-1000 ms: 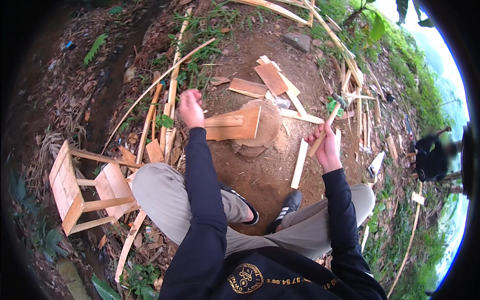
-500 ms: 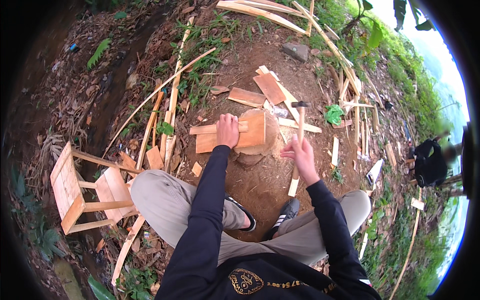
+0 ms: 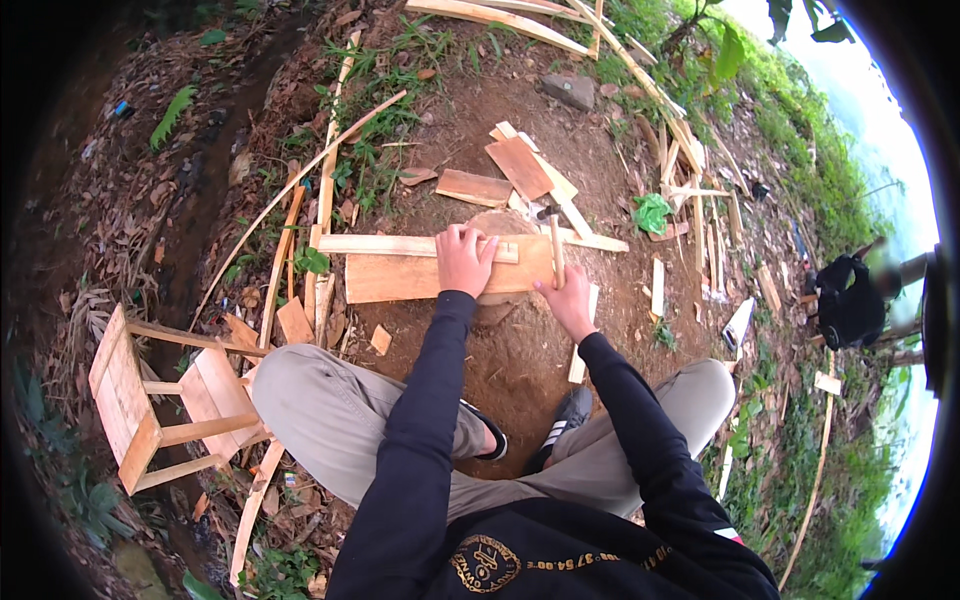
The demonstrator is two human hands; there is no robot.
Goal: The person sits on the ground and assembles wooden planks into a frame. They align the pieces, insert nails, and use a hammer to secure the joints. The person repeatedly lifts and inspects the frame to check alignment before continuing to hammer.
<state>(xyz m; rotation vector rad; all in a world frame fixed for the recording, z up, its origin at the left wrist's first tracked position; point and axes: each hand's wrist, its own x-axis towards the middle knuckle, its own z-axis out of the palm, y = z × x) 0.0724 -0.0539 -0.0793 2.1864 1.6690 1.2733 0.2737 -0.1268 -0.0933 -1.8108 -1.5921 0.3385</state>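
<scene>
A wide flat wooden board [image 3: 390,283] lies across a tree stump [image 3: 497,312], jutting out to the left. Along its far edge runs a narrow wooden strip [image 3: 375,245]. My left hand [image 3: 464,262] is closed over the strip, pressing it against the board, with fingertips at the far side. At the strip's right end there is a small mark, too small to make out. My right hand [image 3: 569,305] grips a hammer [image 3: 558,252] by its light wooden handle. The dark hammer head is beyond the board's right end, near the stump's far rim.
Loose boards [image 3: 518,168] and offcuts lie beyond the stump. A small wooden chair [image 3: 160,430] stands at my left. Long strips [image 3: 330,180] rest on the ground at left and right. A green plastic bag [image 3: 652,214], a handsaw [image 3: 738,326] and a person in black [image 3: 850,300] are to the right.
The hammer and my right hand have come down and left, close to the board. More of the board and strip now shows to the left, and they lie more level.
</scene>
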